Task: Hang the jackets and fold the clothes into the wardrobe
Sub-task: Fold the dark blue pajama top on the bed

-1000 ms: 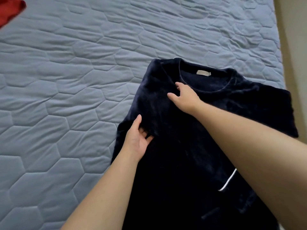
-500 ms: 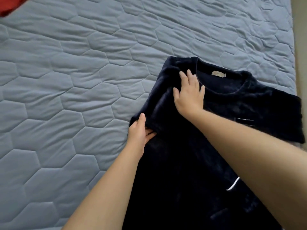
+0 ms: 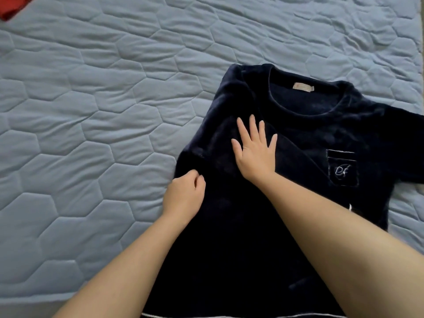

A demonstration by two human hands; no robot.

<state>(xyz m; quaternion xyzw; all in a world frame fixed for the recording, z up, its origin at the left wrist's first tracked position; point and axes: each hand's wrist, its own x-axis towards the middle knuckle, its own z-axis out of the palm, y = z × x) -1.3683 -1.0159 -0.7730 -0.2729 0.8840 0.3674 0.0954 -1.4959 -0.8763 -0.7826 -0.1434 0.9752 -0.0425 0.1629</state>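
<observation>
A dark navy fleece top [image 3: 309, 134] lies front up on the bed, collar away from me, with a beige neck label and a small chest pocket with white embroidery. Its left sleeve is folded inward across the body. My right hand [image 3: 254, 152] lies flat with fingers spread on that folded sleeve. My left hand [image 3: 183, 196] pinches the fabric at the top's left edge, just below the fold. My forearms hide part of the lower body of the top.
The bed is covered by a grey-blue quilted mattress cover [image 3: 103, 111] with a hexagon pattern. A red garment [image 3: 11, 8] shows at the far left corner. The mattress edge runs along the bottom left.
The left sleeve has been folded in over the body. My right hand moved from the collar down onto the fold and flattened. My left hand closed on the edge. The chest pocket came into view.
</observation>
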